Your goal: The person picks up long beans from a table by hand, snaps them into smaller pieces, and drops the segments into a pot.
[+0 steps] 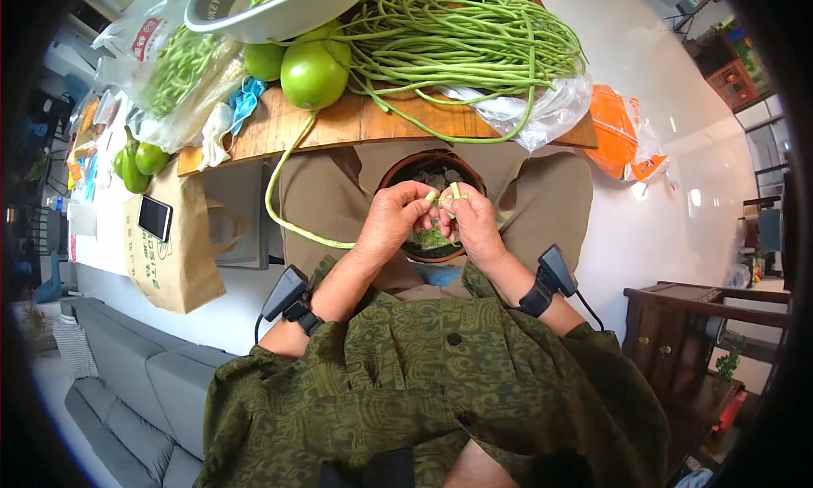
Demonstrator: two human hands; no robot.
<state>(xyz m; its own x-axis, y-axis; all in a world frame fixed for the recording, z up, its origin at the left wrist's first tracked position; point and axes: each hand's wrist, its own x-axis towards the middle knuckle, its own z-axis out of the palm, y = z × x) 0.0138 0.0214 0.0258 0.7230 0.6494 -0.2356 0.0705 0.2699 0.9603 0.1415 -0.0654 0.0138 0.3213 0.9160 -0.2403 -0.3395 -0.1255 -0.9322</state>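
Observation:
My left hand is closed on a long bean, whose green end sticks out at its fingertips. The rest of the bean appears to run behind my wrist and curve up to the table edge. Close beside it, my right hand pinches a short bean piece. Both hands are over a brown bucket between my knees, with green and pale scraps inside. A big heap of long beans lies on the wooden table in front of me.
Round green fruits sit left of the heap, by a white basin holding cut beans. A clear plastic bag lies under the heap. At left is a paper bag with a phone; an orange bag is at right.

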